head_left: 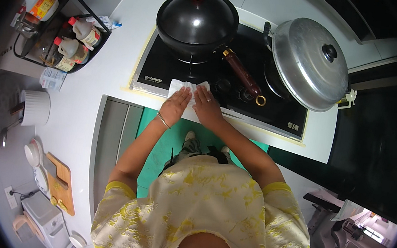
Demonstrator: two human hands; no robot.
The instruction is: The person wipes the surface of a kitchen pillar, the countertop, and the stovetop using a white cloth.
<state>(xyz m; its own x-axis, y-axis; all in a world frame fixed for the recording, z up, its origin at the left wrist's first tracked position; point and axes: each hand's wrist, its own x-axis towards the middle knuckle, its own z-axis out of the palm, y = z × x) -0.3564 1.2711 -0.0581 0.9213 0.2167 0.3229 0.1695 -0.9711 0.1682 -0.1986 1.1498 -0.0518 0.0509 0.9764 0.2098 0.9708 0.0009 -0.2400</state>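
Observation:
My left hand [174,107] lies palm down on a white wipe or paper towel [176,84] at the front of a black glass gas hob [284,112]. Beside it, my right hand [207,106] presses on the same wipe, fingers stretched forward. The wipe is spread over the hob's front left edge, partly hidden under both hands. Behind them a black wok with a domed lid [197,21] sits on the left burner. Its dark red wooden handle [242,73] slants towards the front right, close to the knobs.
A large aluminium lidded pot [303,62] stands on the right burner. At left are a black rack [109,34] of sauce bottles, a white ribbed utensil holder [37,108], and a wooden cutting board [66,195] bearing a cleaver [53,169]. The white counter's front edge [95,150] curves around me.

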